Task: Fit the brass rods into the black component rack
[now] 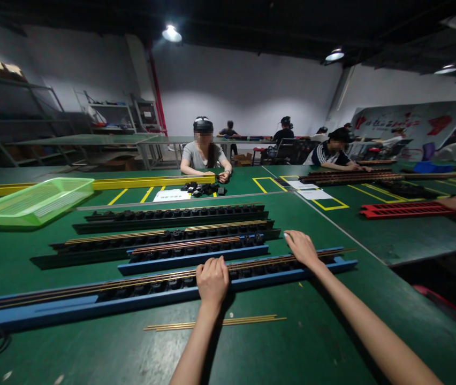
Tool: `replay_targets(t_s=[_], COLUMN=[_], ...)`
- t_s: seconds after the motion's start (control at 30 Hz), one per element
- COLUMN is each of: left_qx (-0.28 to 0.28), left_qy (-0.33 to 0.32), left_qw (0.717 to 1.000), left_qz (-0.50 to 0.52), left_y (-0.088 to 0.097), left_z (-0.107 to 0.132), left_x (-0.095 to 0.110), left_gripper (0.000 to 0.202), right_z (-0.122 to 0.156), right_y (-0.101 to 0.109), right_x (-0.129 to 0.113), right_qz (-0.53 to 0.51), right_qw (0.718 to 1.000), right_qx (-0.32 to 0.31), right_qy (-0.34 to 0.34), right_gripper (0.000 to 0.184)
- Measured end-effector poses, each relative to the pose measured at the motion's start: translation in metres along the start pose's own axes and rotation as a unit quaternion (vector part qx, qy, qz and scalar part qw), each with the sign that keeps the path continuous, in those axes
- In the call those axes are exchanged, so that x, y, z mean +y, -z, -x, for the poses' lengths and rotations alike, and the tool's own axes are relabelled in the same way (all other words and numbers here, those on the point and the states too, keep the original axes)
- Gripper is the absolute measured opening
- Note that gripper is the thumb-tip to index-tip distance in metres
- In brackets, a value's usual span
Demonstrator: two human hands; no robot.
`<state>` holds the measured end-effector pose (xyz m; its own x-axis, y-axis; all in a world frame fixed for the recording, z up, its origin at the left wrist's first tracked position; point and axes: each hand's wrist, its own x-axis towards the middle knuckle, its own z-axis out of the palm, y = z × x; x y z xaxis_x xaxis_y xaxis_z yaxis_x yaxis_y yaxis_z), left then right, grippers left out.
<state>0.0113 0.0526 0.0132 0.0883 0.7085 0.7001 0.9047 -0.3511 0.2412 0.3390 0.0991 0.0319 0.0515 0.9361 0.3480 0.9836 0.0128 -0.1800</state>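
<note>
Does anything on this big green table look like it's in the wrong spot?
Yes: a few thin brass rods lie loose on the green bench, just below the blue rail under the left hand. They look odd because the other rods sit in the rails.

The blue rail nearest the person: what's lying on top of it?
Thin brass rods lie along black holders on the blue rail. The left hand and right hand rest on top, covering the parts beneath them.

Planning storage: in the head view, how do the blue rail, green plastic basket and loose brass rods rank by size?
1. Blue rail
2. Green plastic basket
3. Loose brass rods

Nearness to the camera makes rail over basket unsure.
</note>
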Motion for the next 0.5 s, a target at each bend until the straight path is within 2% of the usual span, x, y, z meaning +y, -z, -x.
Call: replay_targets(t_s=[0.13,0.3,0.5], left_qx=[-0.002,-0.003,-0.003], left_qy=[-0.007,-0.008,-0.003], left_qw=[1.000,1.000,1.000], left_qz=[0.005,0.005,0.007], left_y=[0.001,0.002,0.000], left_z=[0.000,0.001,0.001], left_x=[-0.001,-0.001,-0.001], left_gripper=[0.031,0.033,0.033], right_z=[-0.001,0.003,0.004], right_y=[0.003,0.013,0.006], right_x=[0.005,0.026,0.040], right_qz=[-0.003,0.012,0.026], right_qw=[1.000,1.000,0.999], right_qx=[-0.006,-0.011,-0.030], right_qy=[0.011,0.009,-0.012], right_gripper=[0.045,0.043,0.045])
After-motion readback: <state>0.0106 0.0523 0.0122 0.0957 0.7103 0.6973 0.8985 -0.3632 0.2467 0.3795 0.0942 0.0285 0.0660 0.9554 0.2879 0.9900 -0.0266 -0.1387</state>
